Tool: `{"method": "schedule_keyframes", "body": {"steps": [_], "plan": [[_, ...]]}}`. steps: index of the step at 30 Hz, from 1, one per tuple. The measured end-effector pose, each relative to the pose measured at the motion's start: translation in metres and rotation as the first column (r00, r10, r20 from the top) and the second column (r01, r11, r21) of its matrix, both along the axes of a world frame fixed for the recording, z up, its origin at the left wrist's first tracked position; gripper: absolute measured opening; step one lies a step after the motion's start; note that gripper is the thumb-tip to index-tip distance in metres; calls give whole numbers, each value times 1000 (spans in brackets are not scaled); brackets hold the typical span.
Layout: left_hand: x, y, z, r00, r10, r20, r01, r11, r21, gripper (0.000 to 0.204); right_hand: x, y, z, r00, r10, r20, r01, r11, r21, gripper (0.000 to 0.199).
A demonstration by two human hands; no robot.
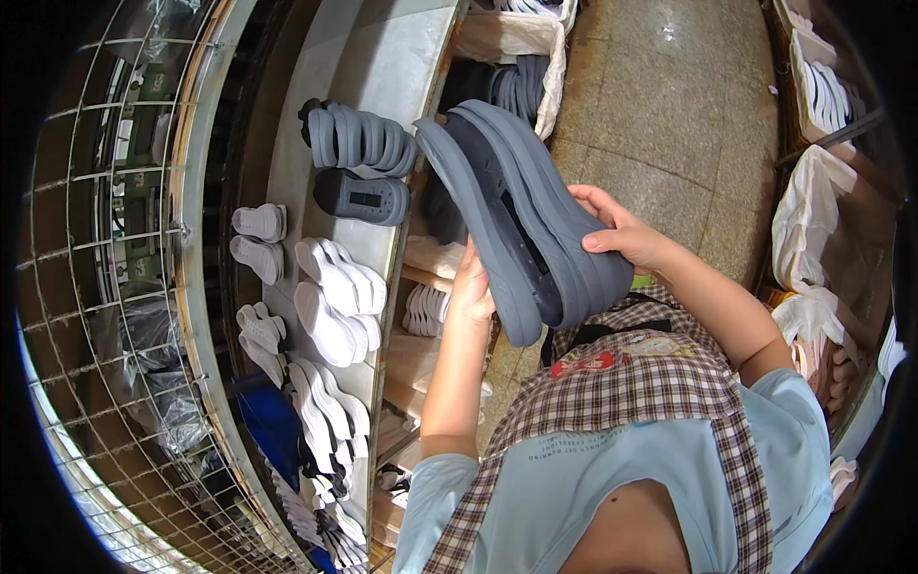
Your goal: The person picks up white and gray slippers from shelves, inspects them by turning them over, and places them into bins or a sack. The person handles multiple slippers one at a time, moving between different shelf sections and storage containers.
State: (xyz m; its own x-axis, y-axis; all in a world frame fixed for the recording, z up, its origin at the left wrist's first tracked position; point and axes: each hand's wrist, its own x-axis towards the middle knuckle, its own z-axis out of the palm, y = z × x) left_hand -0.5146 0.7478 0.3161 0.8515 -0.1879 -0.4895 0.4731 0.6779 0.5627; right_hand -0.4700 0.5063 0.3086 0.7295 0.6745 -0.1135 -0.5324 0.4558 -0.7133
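A stack of grey shoe soles [531, 182] is held up in front of my chest, tilted, with the toe ends pointing away to the left. The inner face of one sole shows a black strip along its middle. My left hand [471, 285] supports the stack from its left side; most of its fingers are hidden behind the soles. On the right edge, my right hand [620, 231] grips near the heel end, thumb on top. Left of the stack, a row of grey soles [359, 137] and one grey sole lying flat [363, 197] rest on the metal bench [382, 67].
White soles [339, 301] lie in groups along the bench, beside a wire mesh guard [105, 316]. Under the bench edge stands a lined bin [550, 72] of dark soles. More lined containers [813, 206] stand to the right of the tiled floor [669, 124].
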Motion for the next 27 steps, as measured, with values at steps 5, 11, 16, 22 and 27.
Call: {"method": "schedule_keyframes", "body": {"steps": [5,11,16,22,27], "plan": [[0,-2,6,1000,-4,8,4,1000,-13,43,-6,1,-3,992,-17,126,23,999,-42,89],[6,-13,4,998,-50,24,47,990,132,41,-12,2,-1,975,-25,220,48,994,-96,90],[-3,-22,13,992,122,-10,-122,992,46,43,-7,-5,-5,992,-49,119,48,999,6,92],[-5,-30,22,995,64,-83,-55,993,107,45,-14,0,-14,978,3,207,19,994,-105,92],[-8,-30,3,991,48,-124,-46,999,24,52,-21,6,-18,999,-35,39,36,999,-24,99]]}}
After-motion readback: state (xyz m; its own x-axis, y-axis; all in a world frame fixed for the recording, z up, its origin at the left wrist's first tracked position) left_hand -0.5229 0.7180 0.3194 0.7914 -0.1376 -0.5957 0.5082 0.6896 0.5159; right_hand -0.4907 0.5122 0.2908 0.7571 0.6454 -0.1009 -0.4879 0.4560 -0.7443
